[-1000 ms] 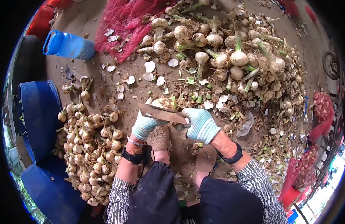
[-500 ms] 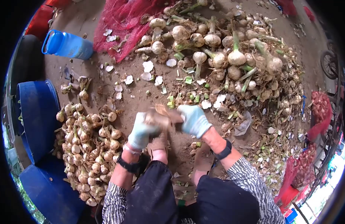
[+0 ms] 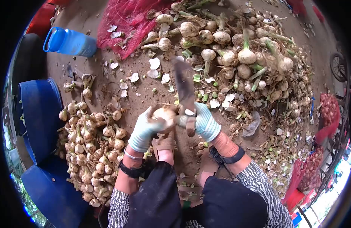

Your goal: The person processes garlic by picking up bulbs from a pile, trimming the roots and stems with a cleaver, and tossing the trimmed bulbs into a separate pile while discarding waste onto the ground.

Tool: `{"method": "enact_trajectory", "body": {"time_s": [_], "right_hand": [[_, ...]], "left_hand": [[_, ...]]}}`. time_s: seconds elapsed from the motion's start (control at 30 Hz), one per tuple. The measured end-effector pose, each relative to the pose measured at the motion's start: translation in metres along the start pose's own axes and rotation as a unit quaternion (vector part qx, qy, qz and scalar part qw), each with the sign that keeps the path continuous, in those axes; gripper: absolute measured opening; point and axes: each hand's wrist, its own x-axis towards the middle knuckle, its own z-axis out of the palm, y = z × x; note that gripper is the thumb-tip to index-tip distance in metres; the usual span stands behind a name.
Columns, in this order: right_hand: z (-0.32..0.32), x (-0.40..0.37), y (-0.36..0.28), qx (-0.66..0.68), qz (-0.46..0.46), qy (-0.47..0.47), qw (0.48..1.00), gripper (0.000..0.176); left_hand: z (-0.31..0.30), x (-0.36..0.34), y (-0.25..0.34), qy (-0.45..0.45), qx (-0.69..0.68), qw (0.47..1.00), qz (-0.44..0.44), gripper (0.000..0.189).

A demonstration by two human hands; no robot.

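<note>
My left hand (image 3: 143,131) in a pale knit glove is closed around a round whitish garlic bulb (image 3: 164,116) in front of my knees. My right hand (image 3: 204,122), gloved alike, grips a knife (image 3: 183,81) by its handle. Its broad dark blade points away from me, tip up, clear of the bulb. The fingers of my right hand come close to the bulb's right side. To the left of my hands lies a heap of short-stemmed garlic bulbs (image 3: 93,148). Beyond my right hand is a larger pile of garlic bulbs (image 3: 246,56) with long stems.
Blue tubs (image 3: 38,117) stand at the left, with a blue water bottle (image 3: 71,42) farther back. A red mesh sheet (image 3: 126,24) lies at the back. Cut green stems and white skins (image 3: 154,63) litter the dirt floor. Filled red mesh bags (image 3: 328,110) stand at the right.
The knife, blurred and low at the bulb before, is now raised with its blade pointing away. My hands have drawn slightly apart, and the bulb shows plainly in my left hand.
</note>
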Motion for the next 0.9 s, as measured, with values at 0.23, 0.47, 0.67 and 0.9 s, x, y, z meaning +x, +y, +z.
{"method": "enact_trajectory", "body": {"time_s": [0.23, 0.47, 0.67, 0.9], "right_hand": [[-0.003, -0.008, 0.006, -0.309, -0.057, 0.101, 0.944, 0.022], [0.010, -0.004, 0.020, -0.296, -0.097, 0.129, 0.941, 0.022], [0.001, 0.011, 0.069, -0.362, -0.162, 0.100, 0.912, 0.018], [0.067, 0.037, 0.058, -0.376, -0.199, 0.087, 0.901, 0.023]], "left_hand": [[-0.033, 0.004, -0.020, 0.054, -0.392, 0.918, -0.017, 0.054], [-0.016, 0.001, -0.018, 0.008, -0.405, 0.914, -0.019, 0.066], [-0.031, -0.028, -0.023, 0.135, -0.383, 0.914, -0.026, 0.040], [-0.032, -0.084, 0.008, 0.087, -0.417, 0.900, 0.093, 0.059]]}}
